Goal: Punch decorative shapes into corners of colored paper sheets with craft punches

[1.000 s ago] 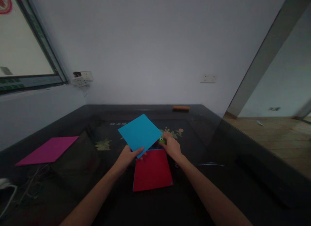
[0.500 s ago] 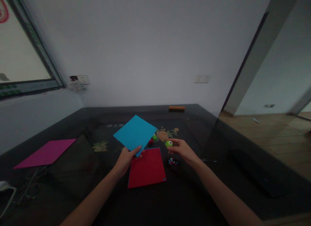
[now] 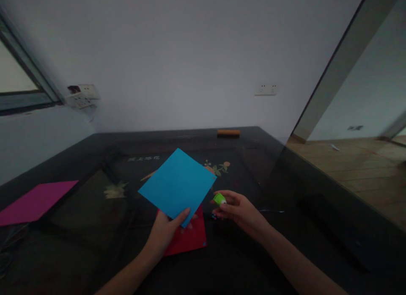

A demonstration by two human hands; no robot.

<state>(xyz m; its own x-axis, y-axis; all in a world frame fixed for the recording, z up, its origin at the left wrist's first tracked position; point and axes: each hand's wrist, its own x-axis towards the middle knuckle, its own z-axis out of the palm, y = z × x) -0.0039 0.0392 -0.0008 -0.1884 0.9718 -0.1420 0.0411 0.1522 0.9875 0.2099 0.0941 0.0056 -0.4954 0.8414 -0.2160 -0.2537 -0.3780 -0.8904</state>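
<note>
My left hand (image 3: 165,231) pinches a square blue sheet of paper (image 3: 177,185) by its near corner, thumb on top. The sheet is raised and tilted, with a small mark at its right corner. Beneath it lies a red sheet (image 3: 190,235) on the table, partly covered, with a bluish dot at its near right corner. To the right, my right hand (image 3: 242,210) holds a small bright-green object (image 3: 218,198) with a white eye-like spot between thumb and fingers. Its exact kind is unclear. A cluster of tiny coloured pieces (image 3: 214,216) shows partly behind that hand.
The dark glossy table (image 3: 247,261) bears printed flowers. A magenta sheet (image 3: 38,202) lies at the left, near cables. An orange-brown bar (image 3: 229,133) is at the back edge, and a long dark object (image 3: 330,227) sits at the right. A thin shiny strip (image 3: 272,210) lies beyond my right wrist.
The blue sheet has come closer and now covers more of the red one. My right hand has lowered and turned the green object. The view has shifted slightly right and down.
</note>
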